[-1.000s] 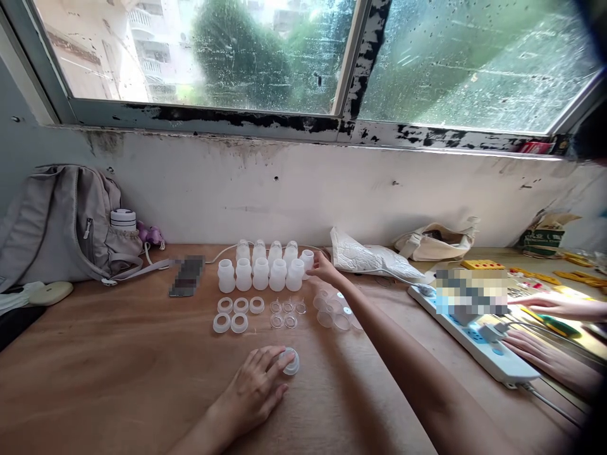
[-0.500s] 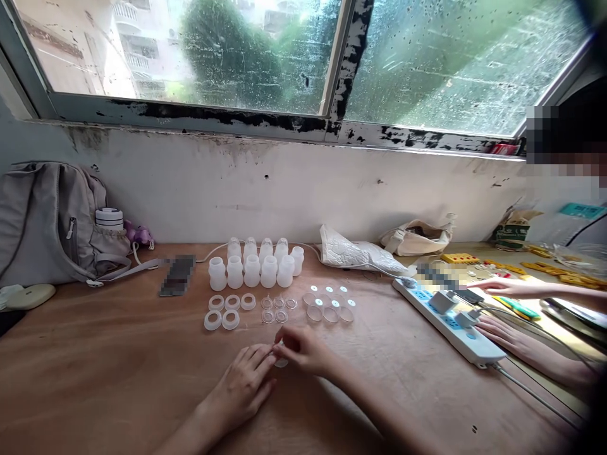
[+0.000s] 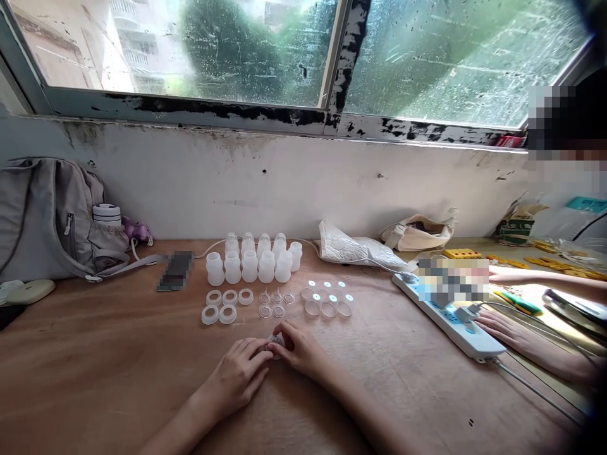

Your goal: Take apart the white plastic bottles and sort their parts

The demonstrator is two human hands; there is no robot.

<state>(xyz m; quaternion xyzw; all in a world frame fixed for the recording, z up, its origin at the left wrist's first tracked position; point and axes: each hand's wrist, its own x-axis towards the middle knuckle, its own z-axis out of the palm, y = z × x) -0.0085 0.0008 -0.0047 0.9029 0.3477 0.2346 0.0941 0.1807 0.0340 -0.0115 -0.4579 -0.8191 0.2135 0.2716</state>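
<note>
My left hand and my right hand meet low over the wooden table. Pinched between their fingertips is a small translucent plastic piece, mostly covered by the fingers, so its exact kind does not show. Just beyond lie several white rings and, beside them, several clear flanged rings with thin tips. To the right of these sit several clear round cups with white-dotted tops. Behind stand rows of small frosted bottles, with clear domed pieces at the back.
A power strip with plugs and cables runs along the right. Past it are another person's hands. At the back lie a white padded pouch and a beige bag. On the left are a phone and a grey backpack.
My left thumb has come in against the small piece, and both hands now grip it closely. The piece is more covered by fingers. The other person's upper hand has shifted right.
</note>
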